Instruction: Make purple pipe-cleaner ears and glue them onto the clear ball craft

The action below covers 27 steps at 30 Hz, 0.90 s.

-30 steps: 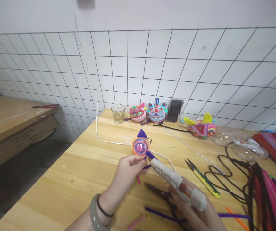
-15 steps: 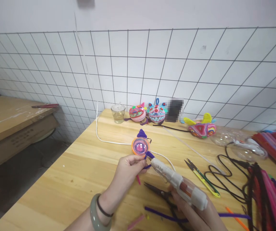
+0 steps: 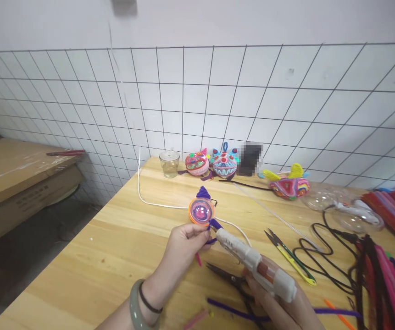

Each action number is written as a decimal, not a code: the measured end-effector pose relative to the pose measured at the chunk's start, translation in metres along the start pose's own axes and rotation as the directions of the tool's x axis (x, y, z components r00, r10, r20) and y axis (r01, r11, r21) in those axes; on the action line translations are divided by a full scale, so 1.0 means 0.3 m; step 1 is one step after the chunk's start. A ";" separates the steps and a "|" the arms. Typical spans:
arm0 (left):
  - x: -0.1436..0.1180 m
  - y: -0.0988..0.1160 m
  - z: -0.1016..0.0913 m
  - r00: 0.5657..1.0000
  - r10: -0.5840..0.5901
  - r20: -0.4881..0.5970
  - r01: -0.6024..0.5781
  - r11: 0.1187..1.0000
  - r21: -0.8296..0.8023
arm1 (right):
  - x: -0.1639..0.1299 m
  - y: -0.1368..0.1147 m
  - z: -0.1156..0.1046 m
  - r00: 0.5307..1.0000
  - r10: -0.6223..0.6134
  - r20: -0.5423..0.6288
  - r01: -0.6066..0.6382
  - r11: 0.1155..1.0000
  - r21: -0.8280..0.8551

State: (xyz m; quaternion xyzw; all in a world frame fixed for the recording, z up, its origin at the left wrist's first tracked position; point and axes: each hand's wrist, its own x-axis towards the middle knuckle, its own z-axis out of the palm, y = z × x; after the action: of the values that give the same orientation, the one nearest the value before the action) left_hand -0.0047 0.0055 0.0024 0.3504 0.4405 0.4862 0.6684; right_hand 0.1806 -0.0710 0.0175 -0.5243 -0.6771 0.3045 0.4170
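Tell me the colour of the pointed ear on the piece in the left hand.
Purple: the ear on the round piece shows best in the head view.

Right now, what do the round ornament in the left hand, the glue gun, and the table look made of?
Round ornament: a clear glossy dome, likely plastic, ringed with fuzzy orange and purple pipe cleaner. Glue gun: white matte plastic by its look, with a reddish part showing through. Table: pale wood with visible grain and plank seams, smooth finish.
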 end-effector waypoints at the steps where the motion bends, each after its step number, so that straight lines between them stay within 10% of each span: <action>1: 0.000 0.000 0.001 1.000 0.000 0.000 0.000 1.000 -0.001 | -0.001 0.000 0.001 1.000 -0.001 0.000 0.001 1.000 0.001; 27: 0.001 0.003 0.001 1.000 0.009 0.002 -0.009 1.000 0.017 | -0.001 0.001 -0.002 1.000 0.003 -0.020 -0.002 1.000 0.008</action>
State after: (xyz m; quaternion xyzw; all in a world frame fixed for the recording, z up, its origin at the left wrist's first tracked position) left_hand -0.0047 0.0059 0.0033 0.3587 0.4424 0.4851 0.6636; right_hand 0.1814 -0.0711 0.0176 -0.5264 -0.6711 0.3027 0.4254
